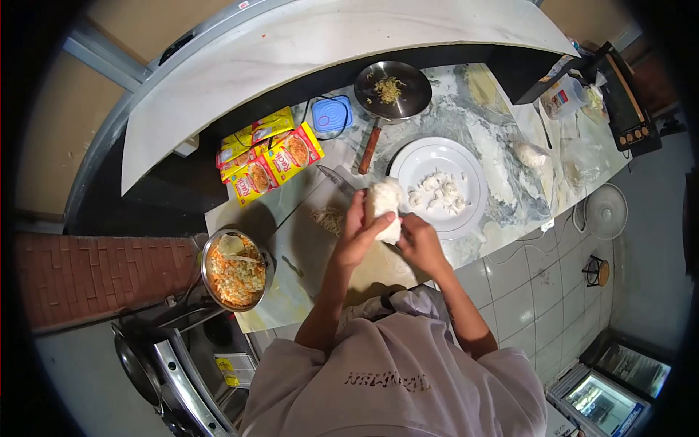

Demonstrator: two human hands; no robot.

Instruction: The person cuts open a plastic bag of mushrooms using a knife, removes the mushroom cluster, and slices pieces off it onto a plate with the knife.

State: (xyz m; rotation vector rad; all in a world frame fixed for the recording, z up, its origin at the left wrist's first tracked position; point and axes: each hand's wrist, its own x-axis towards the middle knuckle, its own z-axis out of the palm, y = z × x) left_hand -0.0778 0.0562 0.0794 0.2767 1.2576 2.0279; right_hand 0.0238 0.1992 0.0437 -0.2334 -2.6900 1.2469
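Note:
My left hand [354, 231] is wrapped round a white, lumpy block of food [384, 206], thumb across its front; its exact kind is unclear. Close by its lower right side, my right hand [422, 244] has its fingers curled in. Whatever lies between those fingertips is hidden. Just beyond the right hand, a white plate [466, 164] holds a heap of white torn pieces [440, 192]. A knife [335, 179] lies on the counter behind my left hand. Pale shreds [328, 220] rest to the left of that hand.
A pan with a wooden handle [393, 91] holds yellowish shreds at the back. Yellow-red seasoning packets [280, 162] and a blue lidded box [332, 113] lie at the back left. A metal bowl [268, 273] of chopped orange and white food stands left. Plastic bags [582, 160] sit right.

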